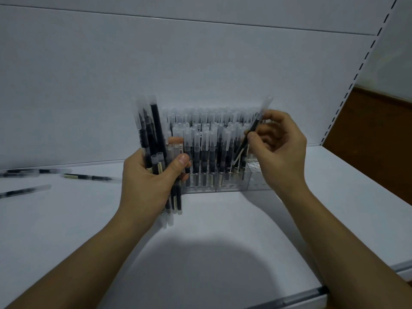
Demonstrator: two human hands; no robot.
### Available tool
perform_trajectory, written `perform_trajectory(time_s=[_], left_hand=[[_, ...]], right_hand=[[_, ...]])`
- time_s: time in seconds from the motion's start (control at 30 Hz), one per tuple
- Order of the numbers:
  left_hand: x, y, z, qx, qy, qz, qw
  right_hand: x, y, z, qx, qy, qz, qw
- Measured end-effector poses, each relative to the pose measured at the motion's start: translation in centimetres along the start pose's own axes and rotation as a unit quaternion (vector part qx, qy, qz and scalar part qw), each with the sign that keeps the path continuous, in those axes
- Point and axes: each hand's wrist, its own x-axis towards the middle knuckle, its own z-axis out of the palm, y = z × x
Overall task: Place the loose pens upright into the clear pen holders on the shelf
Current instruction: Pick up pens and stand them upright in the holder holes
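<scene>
My left hand point(149, 181) grips a bundle of several black pens with frosted caps point(151, 134), held upright just left of the clear pen holders point(223, 185). The holders stand against the shelf's back panel and are packed with rows of upright pens point(207, 139). My right hand point(278, 143) pinches a single pen point(256, 123) between thumb and fingers, tilted with its cap up and to the right, its lower end over the holders' right side. An empty-looking clear compartment point(256, 177) sits at the right end.
Loose pens lie on the white shelf point(223, 230) at the far left: one point(87, 176) near the back, one point(24, 191) closer, and blurred ones point(26, 172) by the back panel. A slotted upright point(347, 85) bounds the right side. The shelf's front edge point(312, 295) runs at lower right.
</scene>
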Motion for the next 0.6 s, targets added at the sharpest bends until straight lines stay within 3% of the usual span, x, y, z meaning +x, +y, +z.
perform_trajectory(time_s=[0.6], left_hand=[[0.23, -0.11, 0.08, -0.017, -0.022, 0.006, 1.0]], right_hand=[[-0.54, 0.47, 0.25, -0.142, -0.069, 0.003, 0.987]])
